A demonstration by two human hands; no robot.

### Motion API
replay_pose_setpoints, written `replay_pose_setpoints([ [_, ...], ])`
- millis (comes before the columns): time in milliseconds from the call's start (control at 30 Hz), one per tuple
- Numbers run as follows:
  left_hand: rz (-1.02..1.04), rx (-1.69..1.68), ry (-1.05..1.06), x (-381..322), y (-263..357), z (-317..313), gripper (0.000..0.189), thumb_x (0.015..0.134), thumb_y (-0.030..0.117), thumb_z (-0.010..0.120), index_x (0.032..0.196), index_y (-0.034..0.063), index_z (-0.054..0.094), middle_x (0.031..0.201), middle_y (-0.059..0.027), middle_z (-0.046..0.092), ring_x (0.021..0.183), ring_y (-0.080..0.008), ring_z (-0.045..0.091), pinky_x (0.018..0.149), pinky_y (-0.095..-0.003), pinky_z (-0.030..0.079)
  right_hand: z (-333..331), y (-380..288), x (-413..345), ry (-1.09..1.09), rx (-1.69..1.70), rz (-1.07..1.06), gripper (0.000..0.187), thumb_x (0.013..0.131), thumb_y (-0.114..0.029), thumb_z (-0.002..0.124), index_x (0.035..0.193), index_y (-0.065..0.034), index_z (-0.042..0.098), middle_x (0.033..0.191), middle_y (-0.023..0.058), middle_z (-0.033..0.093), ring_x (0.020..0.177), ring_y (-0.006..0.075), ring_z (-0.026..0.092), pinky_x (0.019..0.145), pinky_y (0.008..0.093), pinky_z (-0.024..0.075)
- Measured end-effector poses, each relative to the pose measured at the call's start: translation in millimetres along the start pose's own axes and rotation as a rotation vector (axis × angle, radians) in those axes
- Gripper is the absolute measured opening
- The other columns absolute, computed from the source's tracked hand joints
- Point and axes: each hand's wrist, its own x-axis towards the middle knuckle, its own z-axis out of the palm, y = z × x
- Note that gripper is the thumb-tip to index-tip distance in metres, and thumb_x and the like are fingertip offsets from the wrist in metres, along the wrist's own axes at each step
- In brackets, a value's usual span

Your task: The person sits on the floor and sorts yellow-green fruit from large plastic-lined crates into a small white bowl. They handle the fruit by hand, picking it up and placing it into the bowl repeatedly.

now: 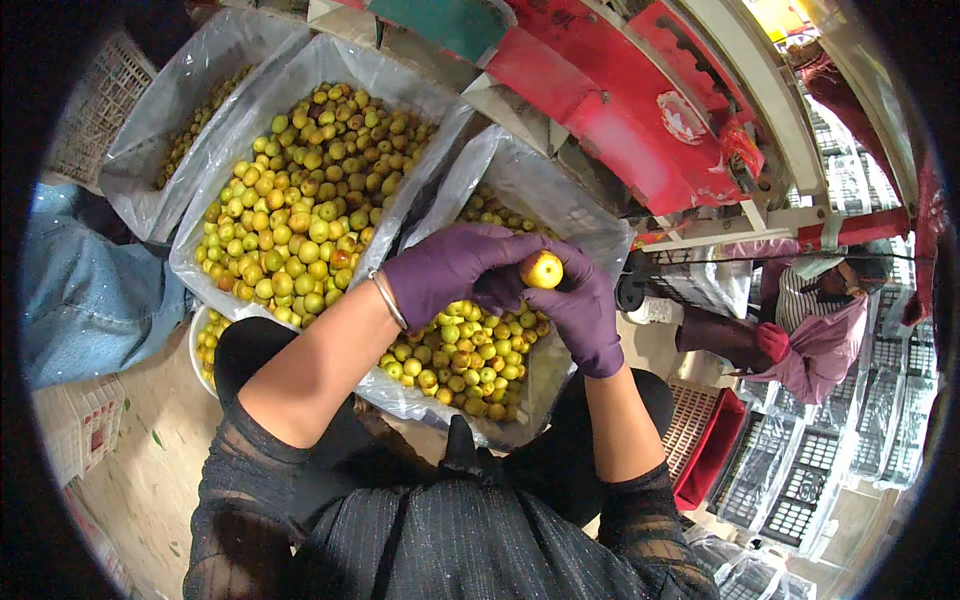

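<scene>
Between the thumb and fingers of my right hand [583, 304] is a small yellow and reddish-brown fruit [546, 270], apparently a fresh jujube. My left hand [457, 266] is close against it from the other side, thumb reaching to the right hand's fingers. Its other fingers curl under, and what they may hold is hidden. Both hands wear purple gloves. Below them a plastic-lined crate [547, 375] holds many yellow-green fruits [465, 352]. To its left stands a second lined crate [196, 225], filled with similar fruits [300, 217].
A third lined crate [135, 176] is at far left, near a person's denim-clad leg [97, 285]. A white bucket [196, 345] of fruit stands by my left knee. Red machinery [600, 112] edges the crates ahead. Another person [810, 322] sits at right, beside a basket [688, 420].
</scene>
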Motion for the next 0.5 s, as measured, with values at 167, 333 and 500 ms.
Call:
replay_pose_setpoints([
  [167, 0.099, 0.178, 0.06, -6, 10, -2, 0.031, 0.09, 0.034, 0.058, 0.097, 0.0035, 0.06, 0.073, -0.0023, 0.057, 0.063, -0.009, 0.055, 0.057, -0.0218, 0.044, 2, -4, 5, -0.15, 0.243, 0.106, 0.053, 0.072, -0.005, 0.069, 0.122, -0.0027, 0.053, 0.116, 0.0047, 0.057, 0.107, 0.0156, 0.054, 0.096, 0.0313, 0.0406],
  [333, 0.103, 0.142, 0.069, -7, 13, -3, 0.027, 0.09, 0.031, 0.058, 0.093, 0.004, 0.06, 0.073, -0.002, 0.058, 0.062, -0.0086, 0.056, 0.057, -0.0214, 0.044, 1, -4, 9, -0.228, 0.314, 0.068, 0.054, 0.072, -0.007, 0.068, 0.123, -0.0032, 0.052, 0.117, 0.0041, 0.056, 0.108, 0.0145, 0.052, 0.098, 0.0313, 0.0382],
  [500, 0.118, 0.13, 0.056, -7, 13, -3, 0.028, 0.089, 0.033, 0.059, 0.094, 0.0045, 0.06, 0.073, -0.0034, 0.059, 0.062, -0.0089, 0.056, 0.057, -0.0216, 0.044, 3, -1, 8, -0.187, 0.316, 0.026, 0.052, 0.073, -0.008, 0.068, 0.123, -0.0031, 0.052, 0.115, 0.0036, 0.057, 0.107, 0.0145, 0.053, 0.098, 0.0313, 0.0385],
])
